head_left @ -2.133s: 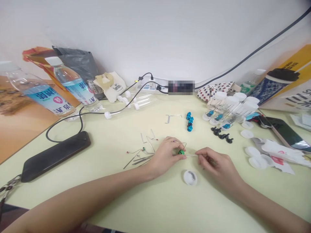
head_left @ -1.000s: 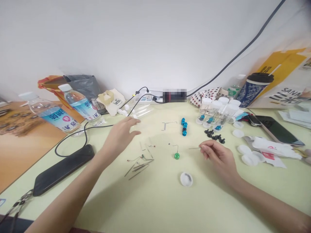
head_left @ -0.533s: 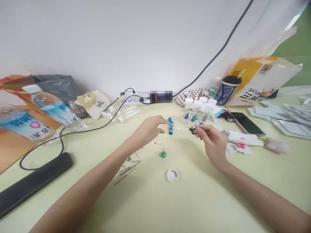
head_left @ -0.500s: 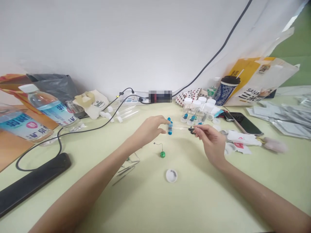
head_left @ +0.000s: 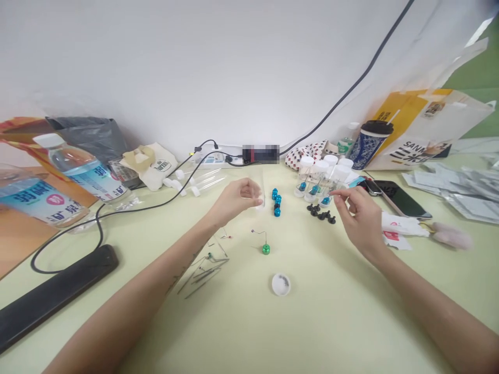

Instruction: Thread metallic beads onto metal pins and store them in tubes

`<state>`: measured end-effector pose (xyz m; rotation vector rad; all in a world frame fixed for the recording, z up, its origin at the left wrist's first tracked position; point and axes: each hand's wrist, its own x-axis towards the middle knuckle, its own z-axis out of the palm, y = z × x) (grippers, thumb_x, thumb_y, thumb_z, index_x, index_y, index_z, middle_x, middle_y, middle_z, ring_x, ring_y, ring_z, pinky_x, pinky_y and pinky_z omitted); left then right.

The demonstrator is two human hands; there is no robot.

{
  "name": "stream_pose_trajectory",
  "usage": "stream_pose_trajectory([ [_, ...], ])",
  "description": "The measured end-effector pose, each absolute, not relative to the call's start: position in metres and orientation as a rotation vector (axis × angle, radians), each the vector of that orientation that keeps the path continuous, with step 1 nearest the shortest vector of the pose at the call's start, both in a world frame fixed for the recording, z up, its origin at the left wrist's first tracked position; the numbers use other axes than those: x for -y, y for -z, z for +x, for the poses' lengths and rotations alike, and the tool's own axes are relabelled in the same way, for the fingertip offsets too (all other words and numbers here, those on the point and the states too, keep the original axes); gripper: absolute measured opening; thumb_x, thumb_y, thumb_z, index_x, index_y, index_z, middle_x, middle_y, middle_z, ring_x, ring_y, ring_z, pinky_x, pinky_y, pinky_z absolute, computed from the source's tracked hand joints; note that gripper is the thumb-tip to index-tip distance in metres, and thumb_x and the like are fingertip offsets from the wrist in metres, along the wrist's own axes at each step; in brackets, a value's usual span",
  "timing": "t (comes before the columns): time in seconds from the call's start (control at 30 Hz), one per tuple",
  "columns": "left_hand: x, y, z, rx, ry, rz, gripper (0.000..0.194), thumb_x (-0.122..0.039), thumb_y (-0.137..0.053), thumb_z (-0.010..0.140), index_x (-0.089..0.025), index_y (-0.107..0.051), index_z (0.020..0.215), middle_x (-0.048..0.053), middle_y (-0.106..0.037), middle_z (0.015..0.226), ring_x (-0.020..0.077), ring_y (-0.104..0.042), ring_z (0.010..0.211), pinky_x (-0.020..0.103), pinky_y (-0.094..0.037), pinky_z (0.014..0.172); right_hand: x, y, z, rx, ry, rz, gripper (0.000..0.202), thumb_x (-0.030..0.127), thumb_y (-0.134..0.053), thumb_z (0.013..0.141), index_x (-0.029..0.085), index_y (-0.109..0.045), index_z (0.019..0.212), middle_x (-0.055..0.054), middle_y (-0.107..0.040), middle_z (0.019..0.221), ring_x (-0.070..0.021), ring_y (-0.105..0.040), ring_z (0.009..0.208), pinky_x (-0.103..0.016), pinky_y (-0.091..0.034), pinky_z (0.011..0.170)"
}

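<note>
My left hand (head_left: 238,201) is closed around what looks like a clear tube (head_left: 262,182), upright and faint against the table. To its right stand several blue round pieces (head_left: 277,199) in a short row. My right hand (head_left: 360,221) has thumb and forefinger pinched beside a blue piece with a thin wire (head_left: 326,201); what they grip is too small to make out. Several black pieces (head_left: 321,214) lie left of that hand. Nearer me are a green ball with a bent wire (head_left: 265,249) and a small white dish (head_left: 281,284). Thin metal rods (head_left: 206,274) lie beside my left forearm.
White-capped clear jars (head_left: 306,166), a blue cup (head_left: 372,143) and a phone (head_left: 403,199) are at the right. Bottles (head_left: 88,169), a black power bank (head_left: 58,296) and a looping cable (head_left: 140,210) occupy the left. Empty clear tubes (head_left: 208,179) lie near the wall.
My left hand has drawn slightly left, away from the blue pieces. My right hand has moved right, uncovering the black pieces. The clear tube between the hands now stands by my left fingers.
</note>
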<state>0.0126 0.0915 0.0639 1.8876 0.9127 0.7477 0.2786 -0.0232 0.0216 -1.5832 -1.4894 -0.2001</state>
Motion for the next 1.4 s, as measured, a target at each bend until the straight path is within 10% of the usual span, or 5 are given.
stream_pose_trajectory([
  [0.27, -0.087, -0.057, -0.010, -0.962, -0.743, 1.912, 0.019, -0.025, -0.070, 0.070, -0.017, -0.056, 0.081, 0.003, -0.065, 0.085, 0.0181, -0.065, 0.081, 0.035, -0.051, 0.077, 0.022, -0.041, 0.353, 1.435, 0.297, -2.109, 0.023, 0.024, -0.045, 0.084, 0.015, -0.065, 0.093, -0.017, -0.064, 0.096, -0.0296, -0.057, 0.085, -0.037, -0.036, 0.067],
  [0.7, -0.066, -0.032, -0.034, -1.300, -0.690, 2.002, 0.033, -0.037, -0.071, 0.071, -0.022, -0.050, 0.091, 0.005, -0.060, 0.106, 0.0246, -0.056, 0.102, 0.039, -0.045, 0.085, 0.015, -0.006, 0.330, 1.895, -0.425, -2.095, 0.014, 0.037, -0.056, 0.077, 0.024, -0.062, 0.076, -0.002, -0.071, 0.075, -0.0213, -0.065, 0.071, -0.028, -0.045, 0.059],
  [0.9, -0.032, -0.032, -0.043, -1.251, -1.388, 2.199, 0.007, -0.021, -0.050, 0.089, -0.023, -0.047, 0.094, 0.002, -0.052, 0.089, 0.0171, -0.051, 0.081, 0.032, -0.043, 0.074, 0.025, -0.019, 0.316, 1.869, -0.424, -2.023, 0.018, 0.041, -0.054, 0.083, 0.023, -0.057, 0.079, -0.004, -0.068, 0.072, -0.0198, -0.062, 0.060, -0.030, -0.044, 0.052],
  [1.0, -0.006, -0.024, -0.036, -0.923, -1.631, 2.271, 0.015, -0.010, -0.051, 0.085, -0.023, -0.046, 0.089, 0.001, -0.050, 0.079, 0.0159, -0.048, 0.073, 0.029, -0.042, 0.066, 0.033, -0.017, 0.287, 1.681, -0.658, -1.575, 0.023, 0.041, -0.053, 0.087, 0.021, -0.047, 0.078, -0.010, -0.063, 0.112, -0.0177, -0.067, 0.076, -0.030, -0.052, 0.061],
  [1.4, 0.003, 0.004, -0.010, -1.076, -0.575, 2.646, 0.034, -0.048, -0.059, 0.083, -0.015, -0.058, 0.094, 0.011, -0.064, 0.097, 0.0271, -0.053, 0.092, 0.040, -0.043, 0.079, 0.041, 0.014, 0.226, 1.869, -0.933, -1.271, 0.019, 0.036, -0.057, 0.089, 0.022, -0.069, 0.094, -0.006, -0.065, 0.092, -0.0161, -0.061, 0.069, -0.029, -0.051, 0.059],
])
